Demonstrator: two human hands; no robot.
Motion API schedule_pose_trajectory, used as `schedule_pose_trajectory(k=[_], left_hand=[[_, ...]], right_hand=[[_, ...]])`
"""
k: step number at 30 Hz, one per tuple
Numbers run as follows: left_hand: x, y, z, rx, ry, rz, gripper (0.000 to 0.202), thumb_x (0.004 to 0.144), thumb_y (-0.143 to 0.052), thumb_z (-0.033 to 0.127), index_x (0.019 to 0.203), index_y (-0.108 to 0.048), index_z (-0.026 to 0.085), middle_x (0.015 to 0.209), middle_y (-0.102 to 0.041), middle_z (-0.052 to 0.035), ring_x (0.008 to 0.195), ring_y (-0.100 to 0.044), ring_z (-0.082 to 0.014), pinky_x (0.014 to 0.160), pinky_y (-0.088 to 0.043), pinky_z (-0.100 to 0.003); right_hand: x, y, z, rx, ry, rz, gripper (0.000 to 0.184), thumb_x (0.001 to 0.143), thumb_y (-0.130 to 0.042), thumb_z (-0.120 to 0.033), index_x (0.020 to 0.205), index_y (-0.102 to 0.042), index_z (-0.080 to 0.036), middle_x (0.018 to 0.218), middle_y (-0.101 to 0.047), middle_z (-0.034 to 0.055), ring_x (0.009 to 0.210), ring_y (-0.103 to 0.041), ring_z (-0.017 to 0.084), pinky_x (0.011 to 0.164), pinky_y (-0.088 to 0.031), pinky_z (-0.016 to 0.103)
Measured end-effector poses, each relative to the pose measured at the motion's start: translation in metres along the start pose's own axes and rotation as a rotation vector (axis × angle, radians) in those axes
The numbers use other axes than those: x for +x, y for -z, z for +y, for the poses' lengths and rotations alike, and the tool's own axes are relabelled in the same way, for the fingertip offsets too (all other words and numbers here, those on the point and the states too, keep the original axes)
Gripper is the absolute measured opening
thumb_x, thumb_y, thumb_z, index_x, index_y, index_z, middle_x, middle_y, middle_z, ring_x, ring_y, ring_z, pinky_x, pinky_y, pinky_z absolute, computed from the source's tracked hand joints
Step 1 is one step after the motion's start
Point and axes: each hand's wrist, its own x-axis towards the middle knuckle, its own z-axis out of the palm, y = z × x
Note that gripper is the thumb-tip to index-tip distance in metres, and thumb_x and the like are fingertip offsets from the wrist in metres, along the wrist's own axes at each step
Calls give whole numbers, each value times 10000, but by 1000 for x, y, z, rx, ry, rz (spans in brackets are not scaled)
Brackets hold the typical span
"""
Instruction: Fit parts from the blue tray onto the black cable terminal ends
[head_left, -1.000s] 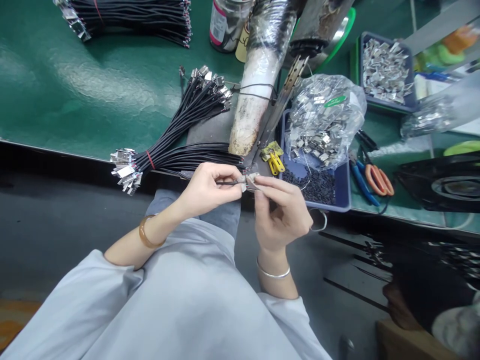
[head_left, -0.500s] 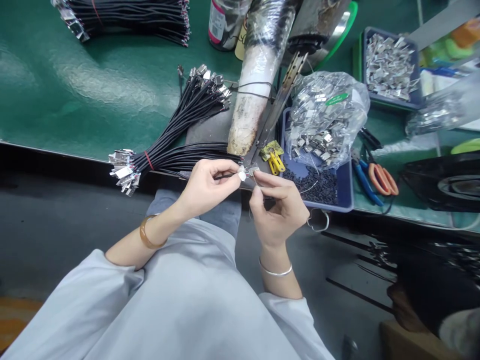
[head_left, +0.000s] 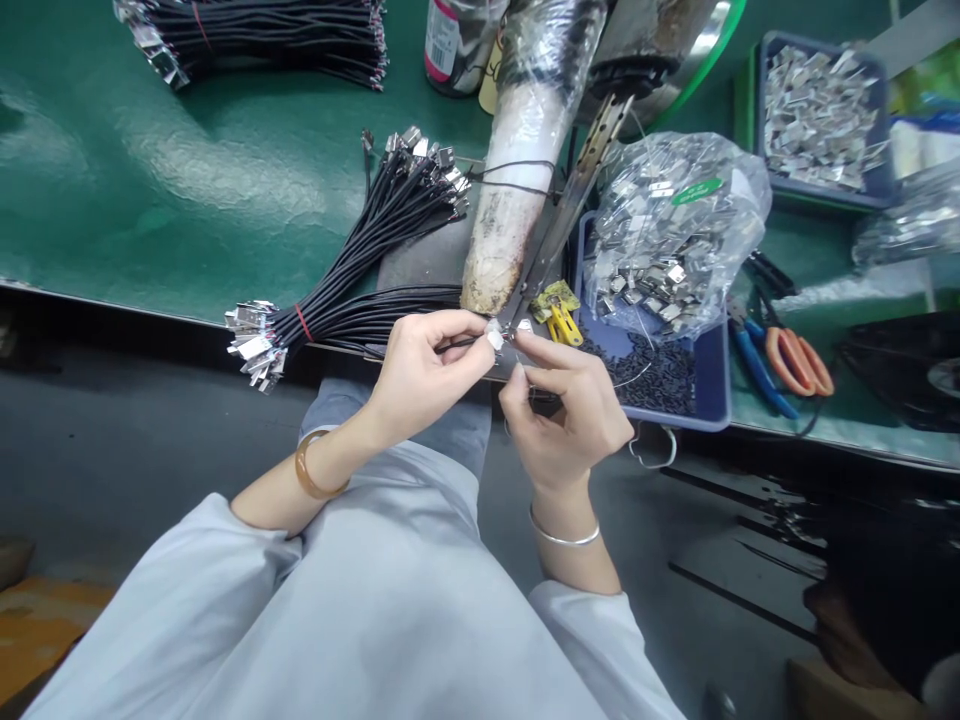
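Close to the bench edge, my left hand (head_left: 431, 365) is closed in a pinch on the end of a black cable (head_left: 352, 315). At those fingertips sits a small pale metal connector (head_left: 495, 335), partly hidden. My right hand (head_left: 566, 400) has its thumb and fingers closed around a thin wire (head_left: 634, 377), which looks like solder and trails off to the right. Both sets of fingertips meet just below the tip of a mounted soldering iron (head_left: 559, 210). Beside the iron stands a thick film-wrapped tube (head_left: 504, 200). The cable's bundle (head_left: 330, 270), banded in red, lies to the left.
A blue tray (head_left: 712, 380) holds small black pieces and a plastic bag of metal connectors (head_left: 675, 240). A yellow clip (head_left: 564, 325) lies beside it. Pliers (head_left: 761, 365) and orange-handled scissors (head_left: 799, 362) are further right. Behind are another connector bin (head_left: 821, 120), a jar (head_left: 457, 50) and more cables (head_left: 277, 40).
The view has shifted slightly. Both hands remain together below the iron, with the connector and fingertips now a little nearer its tip.
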Motion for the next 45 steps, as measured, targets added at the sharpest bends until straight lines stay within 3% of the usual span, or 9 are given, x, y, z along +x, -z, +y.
schedule_pose_trajectory(k=[11, 16, 20, 22, 24, 29, 34, 38, 45], left_hand=[[-2, 0, 0, -1, 54, -23, 212, 780, -620, 257, 714, -769, 121, 585, -600, -1, 545, -470, -77, 510, -382, -176], [-4, 3, 0, 35, 47, -96, 206, 791, -612, 238, 726, -769, 122, 635, -662, -16, 560, -512, -83, 528, -400, -180], [-6, 6, 1, 91, -39, -139, 196, 805, -616, 207, 749, -783, 121, 659, -682, -23, 553, -496, -76, 541, -391, -195], [-6, 7, 1, 129, -115, -114, 192, 803, -613, 185, 718, -772, 123, 605, -621, -4, 515, -422, -64, 516, -337, -209], [-6, 6, 0, 166, -178, -74, 191, 801, -609, 167, 685, -757, 131, 556, -539, 20, 501, -377, -64, 509, -303, -223], [-5, 4, -1, 211, -224, -2, 202, 811, -605, 146, 676, -756, 158, 544, -468, 41, 507, -367, -69, 520, -292, -233], [-3, 1, 0, 175, -167, 28, 184, 811, -621, 166, 697, -765, 148, 578, -517, 33, 516, -380, -66, 514, -304, -223], [-1, 0, 2, 129, -152, 38, 174, 812, -629, 175, 715, -766, 131, 612, -555, 21, 524, -389, -64, 500, -308, -214], [-1, -1, 4, 126, -141, 51, 172, 795, -635, 172, 680, -760, 146, 569, -498, 32, 521, -372, -64, 512, -309, -220]], right_hand=[[-4, 3, -1, -41, 48, -23, 238, 828, -688, -24, 819, -564, -226, 969, -816, 71, 817, -791, 160, 708, -645, 239], [-2, 6, -1, -65, 32, 12, 188, 850, -709, -58, 851, -611, -218, 949, -815, 41, 823, -793, 158, 727, -647, 242], [1, 9, -3, 131, -261, -22, 131, 863, -712, -88, 858, -669, -211, 963, -803, 30, 842, -792, 164, 672, -652, 239], [3, 10, -5, 282, -429, -80, 121, 868, -696, -95, 834, -672, -209, 957, -797, 27, 833, -792, 166, 646, -654, 240], [5, 12, -6, 346, -491, -98, 121, 857, -696, -100, 807, -665, -206, 951, -797, 29, 840, -792, 171, 657, -657, 249], [6, 14, -4, 342, -463, -127, 135, 838, -687, -97, 781, -639, -210, 993, -804, 46, 969, -786, 201, 816, -664, 318], [10, 14, -1, 345, -474, -178, 129, 838, -678, -90, 793, -641, -205, 1056, -800, 58, 905, -794, 188, 739, -661, 280], [13, 13, -2, 340, -442, -182, 155, 846, -674, -78, 773, -635, -209, 968, -796, 40, 945, -795, 208, 806, -667, 323], [16, 17, -2, 287, -382, -187, 178, 855, -673, -78, 762, -635, -226, 889, -789, 19, 1012, -784, 224, 860, -670, 363]])
